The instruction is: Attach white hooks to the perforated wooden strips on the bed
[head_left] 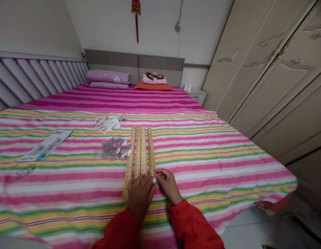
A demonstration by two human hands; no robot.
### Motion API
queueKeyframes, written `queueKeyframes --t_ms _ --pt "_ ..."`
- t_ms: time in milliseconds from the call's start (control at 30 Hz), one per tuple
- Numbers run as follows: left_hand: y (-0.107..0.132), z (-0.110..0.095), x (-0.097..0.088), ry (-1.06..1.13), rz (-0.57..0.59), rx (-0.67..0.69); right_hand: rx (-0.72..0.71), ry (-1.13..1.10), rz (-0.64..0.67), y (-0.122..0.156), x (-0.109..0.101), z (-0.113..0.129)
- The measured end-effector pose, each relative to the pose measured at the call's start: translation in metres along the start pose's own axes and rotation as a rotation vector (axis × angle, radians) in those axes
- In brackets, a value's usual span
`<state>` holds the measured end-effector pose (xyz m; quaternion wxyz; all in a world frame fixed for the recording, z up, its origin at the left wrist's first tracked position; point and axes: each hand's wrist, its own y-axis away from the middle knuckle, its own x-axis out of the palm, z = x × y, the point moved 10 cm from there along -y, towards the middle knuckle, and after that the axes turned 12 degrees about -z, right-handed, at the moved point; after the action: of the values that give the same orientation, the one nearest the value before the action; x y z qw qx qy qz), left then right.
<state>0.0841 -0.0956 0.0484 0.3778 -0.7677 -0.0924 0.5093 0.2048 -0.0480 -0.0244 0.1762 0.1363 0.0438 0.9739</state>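
Observation:
My left hand (141, 193) and my right hand (167, 184) meet over the near ends of several long tan strips with rows of small holes. Between their fingertips is a small white piece (154, 180) with a shiny bit; its exact kind is too small to make out. Both hands pinch it, fingers bent inward. The left hand covers the near ends of the middle strips (143, 152). The rightmost strip (151, 148) lies slightly apart, its near end at the fingertips. Left of the strips is a pile of small clear packets (115, 148) with white tags, touching the leftmost strip (129, 173).
Farther back lies a heap of clear and white packaging (108, 123). At left are a flat long package (46, 146) and a thin wire-like loop (25, 171). The striped bedsheet (214, 166) spreads underneath. Folded bedding (108, 76) sits by the headboard; a wardrobe (274, 76) stands right.

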Motion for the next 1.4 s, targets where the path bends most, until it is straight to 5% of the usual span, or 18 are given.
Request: queueKeyframes --t_ms 800,1233,1400 --pt "0.001 -0.011 0.006 -0.002 -0.005 0.096 0.052 -0.036 0.02 0.011 -0.003 -0.003" --pt "0.016 -0.002 0.023 0.037 0.141 0.055 0.003 -0.012 -0.025 0.014 -0.006 -0.001" --pt "-0.009 0.025 0.005 0.266 0.131 -0.061 0.015 0.005 -0.019 0.018 -0.01 0.0"
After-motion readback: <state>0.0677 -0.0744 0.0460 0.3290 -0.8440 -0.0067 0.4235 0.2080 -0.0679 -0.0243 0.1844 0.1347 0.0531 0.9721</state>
